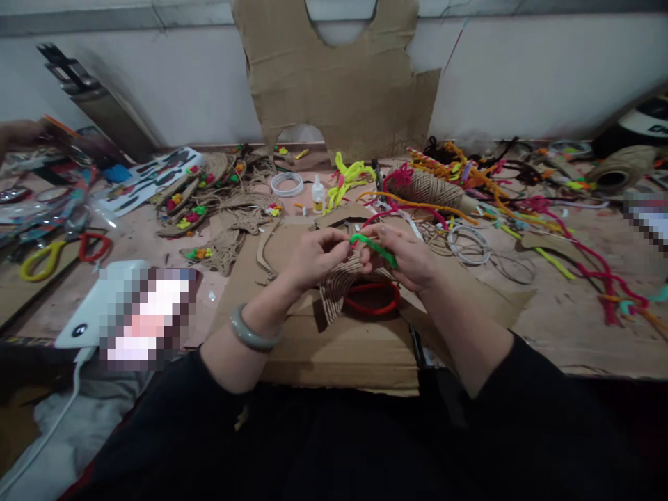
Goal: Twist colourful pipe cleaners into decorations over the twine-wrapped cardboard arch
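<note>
A bright green pipe cleaner (pixel 385 253) stretches between my hands. My left hand (pixel 317 256) pinches its end with thumb and forefinger. The fingers of my right hand (pixel 410 256) are closed round its other part, so some of it is hidden. Just below my hands sits a piece covered in rows of brown cord (pixel 334 293), partly behind the fingers; I cannot tell whether a hand also grips it. A red loop handle (pixel 373 307), apparently of scissors, lies under that piece on the cardboard sheet (pixel 292 351).
Cord-covered shapes with coloured knots (pixel 188 202) lie at left, near scissors (pixel 44 261), a power bank and a phone (pixel 151 320). A glue bottle (pixel 318 195) stands behind my hands. Pipe cleaners and a twine roll (pixel 428 188) fill the right. Another person's hand (pixel 24 133) shows far left.
</note>
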Tool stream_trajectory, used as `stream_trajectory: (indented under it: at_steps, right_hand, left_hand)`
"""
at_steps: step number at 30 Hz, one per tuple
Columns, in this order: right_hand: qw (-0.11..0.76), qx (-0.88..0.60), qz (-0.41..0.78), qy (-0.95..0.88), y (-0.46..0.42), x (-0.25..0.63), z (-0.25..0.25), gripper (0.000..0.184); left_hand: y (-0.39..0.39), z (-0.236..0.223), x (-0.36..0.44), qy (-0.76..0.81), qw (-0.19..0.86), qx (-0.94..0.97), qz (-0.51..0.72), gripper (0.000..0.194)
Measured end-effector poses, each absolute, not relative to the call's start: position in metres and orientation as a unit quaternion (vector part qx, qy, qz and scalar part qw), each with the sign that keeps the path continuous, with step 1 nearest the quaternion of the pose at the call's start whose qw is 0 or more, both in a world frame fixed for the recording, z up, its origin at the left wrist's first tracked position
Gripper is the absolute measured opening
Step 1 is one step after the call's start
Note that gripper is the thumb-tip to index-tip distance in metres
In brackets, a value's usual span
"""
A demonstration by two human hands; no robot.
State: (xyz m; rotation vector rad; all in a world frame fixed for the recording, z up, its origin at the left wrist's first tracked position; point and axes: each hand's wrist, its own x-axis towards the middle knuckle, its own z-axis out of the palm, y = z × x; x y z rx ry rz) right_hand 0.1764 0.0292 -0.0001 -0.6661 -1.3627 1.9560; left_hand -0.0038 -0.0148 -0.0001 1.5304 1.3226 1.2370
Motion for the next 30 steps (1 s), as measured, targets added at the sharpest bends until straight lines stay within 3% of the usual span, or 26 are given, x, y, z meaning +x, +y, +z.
stream_trajectory:
  at_steps: [6, 10, 16, 24, 27, 30]
  right_hand:
    - [0.421, -0.258, 0.696, -0.522, 0.034, 0.182, 0.003, 0.053]
    - [0.45, -0.291, 0.644, -0.546, 0.034, 0.179, 0.0, 0.044]
    - [0.494, -0.293, 0.616, -0.54, 0.035, 0.176, -0.001, 0.047]
    - [0.49, -0.317, 0.664, -0.467, 0.029, 0.168, -0.002, 0.031]
    - [0.482, -0.322, 0.666, -0.47, 0.027, 0.166, -0.001, 0.029]
    - [0.477, -0.305, 0.635, -0.525, 0.024, 0.169, 0.002, 0.033]
  left_hand:
    - [-0.013, 0.01, -0.008, 0.498, 0.523, 0.436, 0.538, 0.013]
    - [-0.013, 0.01, -0.007, 0.491, 0.568, 0.41, 0.518, 0.011]
    - [-0.014, 0.009, -0.006, 0.48, 0.599, 0.423, 0.481, 0.013]
    - [-0.029, 0.008, 0.003, 0.463, 0.487, 0.637, 0.377, 0.006]
    - [-0.036, 0.008, 0.006, 0.455, 0.397, 0.703, 0.376, 0.01]
    - [-0.035, 0.009, 0.006, 0.477, 0.388, 0.672, 0.412, 0.014]
